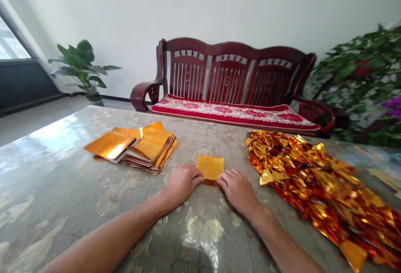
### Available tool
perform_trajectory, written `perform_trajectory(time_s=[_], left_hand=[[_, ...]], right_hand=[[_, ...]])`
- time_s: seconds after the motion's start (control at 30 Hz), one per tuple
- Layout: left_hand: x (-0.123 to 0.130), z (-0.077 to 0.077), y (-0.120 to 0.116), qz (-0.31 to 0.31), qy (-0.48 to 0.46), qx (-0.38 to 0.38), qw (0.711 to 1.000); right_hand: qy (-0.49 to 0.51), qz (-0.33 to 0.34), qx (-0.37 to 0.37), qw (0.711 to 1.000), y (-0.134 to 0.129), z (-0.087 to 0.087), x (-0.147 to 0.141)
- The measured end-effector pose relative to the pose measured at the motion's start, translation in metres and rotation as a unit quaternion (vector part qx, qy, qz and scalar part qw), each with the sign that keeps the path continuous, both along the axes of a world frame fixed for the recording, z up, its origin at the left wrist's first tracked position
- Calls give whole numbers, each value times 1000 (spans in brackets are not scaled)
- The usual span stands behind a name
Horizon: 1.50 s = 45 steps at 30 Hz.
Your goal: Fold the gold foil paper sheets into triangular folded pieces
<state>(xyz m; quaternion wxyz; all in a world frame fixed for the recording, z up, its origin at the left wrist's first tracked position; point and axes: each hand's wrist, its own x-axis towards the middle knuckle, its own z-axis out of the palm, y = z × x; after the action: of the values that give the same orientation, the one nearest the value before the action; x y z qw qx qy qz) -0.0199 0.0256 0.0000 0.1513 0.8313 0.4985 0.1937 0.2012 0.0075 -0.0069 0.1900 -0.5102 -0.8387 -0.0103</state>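
Note:
A sheet of gold foil paper lies on the table between my hands, its near edge folded up into a narrow strip. My left hand pinches the near left corner, fingers curled. At the near right corner, my right hand grips the paper in the same way. Beyond my left hand is a loose stack of gold foil sheets, fanned unevenly. To the right spreads a big heap of folded gold foil pieces, shiny and pointed.
The table has a glossy, flower-patterned cover. Behind it stands a dark red wooden bench with a red patterned cushion. A potted plant is at the left, leafy greenery at the right. Clear plastic lies past the heap.

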Motion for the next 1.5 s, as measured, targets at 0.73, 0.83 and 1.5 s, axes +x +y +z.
perform_trajectory(time_s=[0.73,0.83,1.5], left_hand=[[2,12,5,67,57,-55,995],[4,15,4,62,75,-40,994],[5,4,-5,15,110,78,991]], right_hand=[[9,-54,-83,995,5,3,-6],[11,-61,-86,994,5,5,-7],[-21,-72,-52,996,2,6,-8]])
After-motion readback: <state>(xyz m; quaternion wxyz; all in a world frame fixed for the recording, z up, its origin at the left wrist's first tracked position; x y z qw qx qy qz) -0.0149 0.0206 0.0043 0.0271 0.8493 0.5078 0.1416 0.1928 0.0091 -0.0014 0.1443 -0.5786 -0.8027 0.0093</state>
